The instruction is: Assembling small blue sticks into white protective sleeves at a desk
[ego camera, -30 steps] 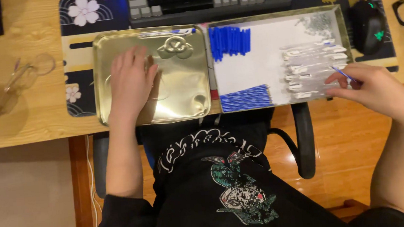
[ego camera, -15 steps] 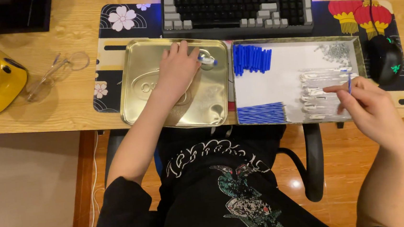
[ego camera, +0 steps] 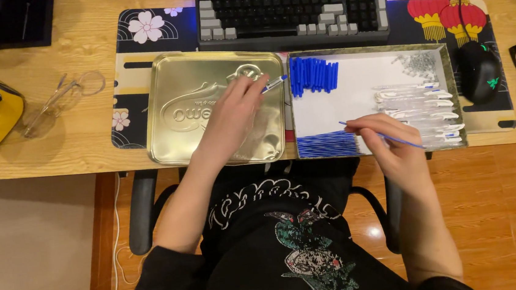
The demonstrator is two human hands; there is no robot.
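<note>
Resting over the gold metal tin lid (ego camera: pixel 206 109), the left hand (ego camera: pixel 231 119) pinches a pen (ego camera: pixel 274 84) with a clear barrel and a blue tip; its fingers are closed on the barrel, and the pen points toward the neighbouring tray (ego camera: pixel 449 75). The right hand (ego camera: pixel 390 147) is at the front edge of this tray, fingers closed together on a thin blue refill (ego camera: pixel 386 135), which lies slanted across the hand. Inside the tray, blue caps (ego camera: pixel 314 75) are in the far left corner, a bundle of blue refills (ego camera: pixel 327 145) is in the near left corner, clear pen barrels (ego camera: pixel 418 111) are stacked on the right, and small springs (ego camera: pixel 417 64) are in the far right corner. Behind both containers stands a keyboard (ego camera: pixel 290 7), and a black mouse (ego camera: pixel 480 71) is just beside the tray on the right.
</note>
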